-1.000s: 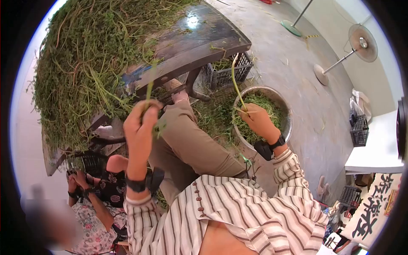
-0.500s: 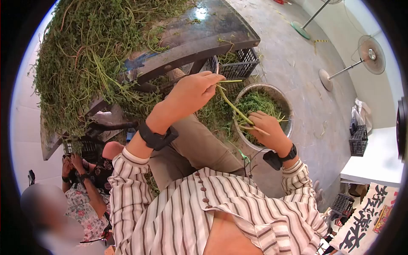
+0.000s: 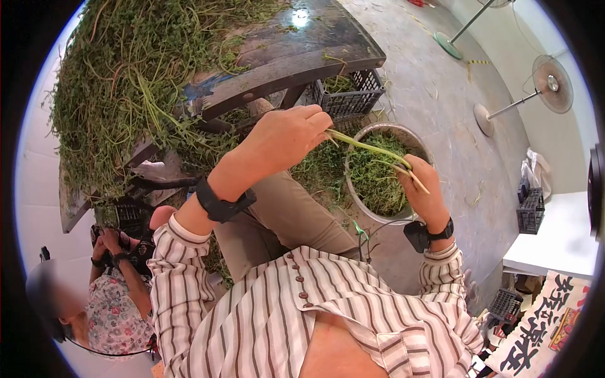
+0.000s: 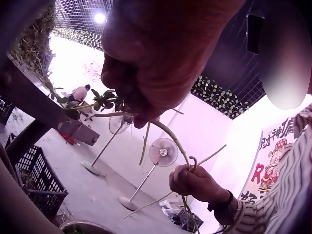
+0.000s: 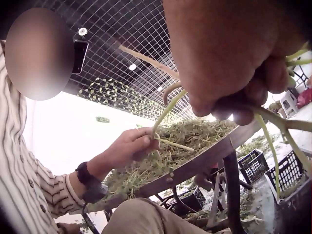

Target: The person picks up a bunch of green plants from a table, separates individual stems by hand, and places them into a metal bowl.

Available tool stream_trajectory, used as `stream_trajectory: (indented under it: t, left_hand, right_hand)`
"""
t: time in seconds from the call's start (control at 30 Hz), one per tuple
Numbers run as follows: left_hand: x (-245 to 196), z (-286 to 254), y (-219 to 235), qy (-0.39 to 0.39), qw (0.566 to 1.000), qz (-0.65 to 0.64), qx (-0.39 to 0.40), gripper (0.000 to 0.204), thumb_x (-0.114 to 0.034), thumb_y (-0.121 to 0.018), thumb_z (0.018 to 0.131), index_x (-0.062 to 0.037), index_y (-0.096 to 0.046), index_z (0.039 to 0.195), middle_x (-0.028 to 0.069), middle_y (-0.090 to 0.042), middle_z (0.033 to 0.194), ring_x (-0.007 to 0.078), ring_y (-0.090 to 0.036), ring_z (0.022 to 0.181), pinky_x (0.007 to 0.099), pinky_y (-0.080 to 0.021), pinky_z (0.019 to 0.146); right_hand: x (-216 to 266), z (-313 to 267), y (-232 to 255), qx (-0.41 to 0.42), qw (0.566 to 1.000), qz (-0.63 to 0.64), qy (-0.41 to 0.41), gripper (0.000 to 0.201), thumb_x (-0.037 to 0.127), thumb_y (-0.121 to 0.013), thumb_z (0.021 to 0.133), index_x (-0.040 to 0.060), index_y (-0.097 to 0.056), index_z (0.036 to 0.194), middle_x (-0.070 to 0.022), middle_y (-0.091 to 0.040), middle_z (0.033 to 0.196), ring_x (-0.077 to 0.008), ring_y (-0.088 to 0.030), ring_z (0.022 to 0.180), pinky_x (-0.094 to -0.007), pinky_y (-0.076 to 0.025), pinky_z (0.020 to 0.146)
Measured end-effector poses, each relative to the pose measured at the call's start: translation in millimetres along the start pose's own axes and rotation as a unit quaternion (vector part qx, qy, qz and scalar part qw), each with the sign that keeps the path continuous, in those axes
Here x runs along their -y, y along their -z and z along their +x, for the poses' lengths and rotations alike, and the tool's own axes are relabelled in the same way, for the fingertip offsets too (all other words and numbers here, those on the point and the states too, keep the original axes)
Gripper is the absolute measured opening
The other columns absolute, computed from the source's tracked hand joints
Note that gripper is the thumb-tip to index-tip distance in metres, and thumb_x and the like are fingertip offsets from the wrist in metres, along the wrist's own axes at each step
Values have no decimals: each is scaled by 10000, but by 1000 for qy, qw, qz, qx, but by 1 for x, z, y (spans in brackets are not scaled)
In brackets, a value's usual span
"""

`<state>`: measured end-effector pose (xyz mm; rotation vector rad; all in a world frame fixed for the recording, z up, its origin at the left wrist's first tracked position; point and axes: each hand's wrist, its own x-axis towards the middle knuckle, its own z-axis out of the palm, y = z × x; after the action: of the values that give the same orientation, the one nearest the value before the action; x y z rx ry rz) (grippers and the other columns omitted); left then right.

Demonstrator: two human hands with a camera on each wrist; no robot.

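A long green plant stem [image 3: 372, 148] runs between my two hands above the metal basin. My left hand [image 3: 280, 138] pinches one end of it, and small leaves [image 4: 105, 100] stick out past those fingers in the left wrist view. At the other end my right hand [image 3: 425, 192] grips the stem along with several thinner stalks. One pale stalk [image 3: 416, 179] pokes out over the right hand's knuckles. Under the hands, the basin [image 3: 351, 189] holds chopped-looking greens [image 3: 378, 179]. The right wrist view shows the left hand [image 5: 129, 146] pinching the stem before the table.
A large heap of leafy stems [image 3: 126, 94] covers much of the dark table [image 3: 302, 53]. Beneath its corner stands a black crate [image 3: 356, 97] with greens. Loose plants lie on the floor by the basin. Two fans stand at right; another person [image 3: 120, 302] sits at left.
My left hand has swung right from beside the table to the stem in my right hand. The right hand has shifted right and slightly down, and the stem now spans the two hands.
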<state>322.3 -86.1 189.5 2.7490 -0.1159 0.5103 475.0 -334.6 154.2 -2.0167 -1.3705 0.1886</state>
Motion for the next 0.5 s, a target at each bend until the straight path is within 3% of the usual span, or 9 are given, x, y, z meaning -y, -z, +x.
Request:
stream_trajectory:
  t: [0.2,0.3,0.5]
  left_hand:
    - [-5,1,-9,4,999,40,3,150,-137,-630,745,-54,-513,789,72,-510,735,264,-559,694,357,-466,578]
    - [-3,6,-15,11,996,73,-40,150,-127,-625,731,-51,-497,742,77,-502,709,259,-561,682,359,-469,572]
    - [8,30,-42,72,986,93,-118,150,-137,-607,745,-41,-493,727,97,-510,692,274,-572,677,368,-473,567]
  right_hand:
    - [4,-2,-1,3,999,-38,-12,132,38,-602,725,4,-504,806,-175,-503,720,-380,-517,705,-420,-416,598]
    - [9,-4,-10,-9,997,-56,55,145,18,-600,699,9,-487,788,-175,-495,713,-369,-521,689,-425,-416,576]
    - [32,0,-29,46,993,-67,83,191,41,-625,689,9,-467,793,-150,-508,718,-347,-529,680,-412,-424,565]
